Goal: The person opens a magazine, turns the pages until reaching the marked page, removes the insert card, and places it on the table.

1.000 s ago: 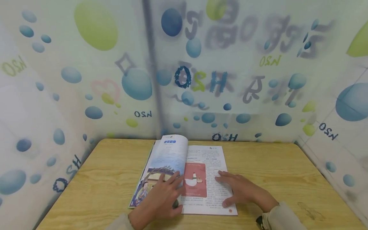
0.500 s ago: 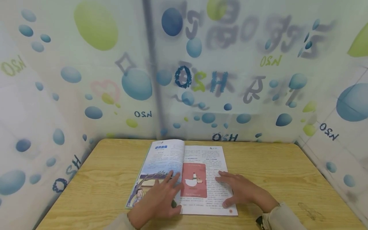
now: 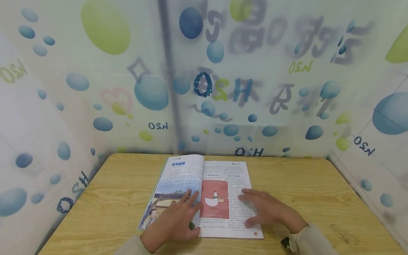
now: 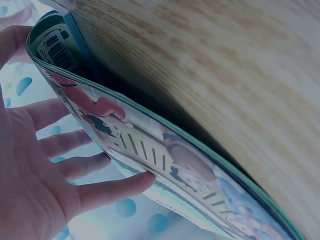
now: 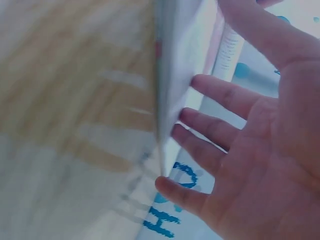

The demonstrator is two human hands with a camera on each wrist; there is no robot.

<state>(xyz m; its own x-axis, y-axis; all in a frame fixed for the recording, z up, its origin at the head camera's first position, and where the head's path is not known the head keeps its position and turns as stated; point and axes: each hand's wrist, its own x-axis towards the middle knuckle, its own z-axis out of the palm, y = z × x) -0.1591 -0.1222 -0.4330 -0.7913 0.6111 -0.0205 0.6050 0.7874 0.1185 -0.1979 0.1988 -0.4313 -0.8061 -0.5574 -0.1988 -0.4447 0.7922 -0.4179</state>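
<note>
An open magazine (image 3: 242, 226) lies on the wooden table. Its left page (image 3: 183, 177) carries a blue heading and a cartoon scene, and it bows up toward the spine. On the right page, text surrounds a red panel (image 3: 216, 209) with a white bird-like drawing. My left hand (image 3: 175, 221) rests spread on the lower left page, fingertips near the fold. In the left wrist view the fingers (image 4: 115, 190) are straight against the illustrated page. My right hand (image 3: 271, 210) rests at the right page's outer edge, its fingers (image 5: 200, 150) extended with the tips on the paper.
The pale wooden table (image 3: 306, 184) spreads around the magazine on both sides. Behind it stands a light curtain (image 3: 204, 117) printed with blue and green drops and H2O lettering. A dark band (image 3: 285, 243) shows at my right cuff.
The left page, raised and curling a second ago, has come down flatter to the left under my left hand. That hand shifted slightly left and down. My right hand stays nearly in place.
</note>
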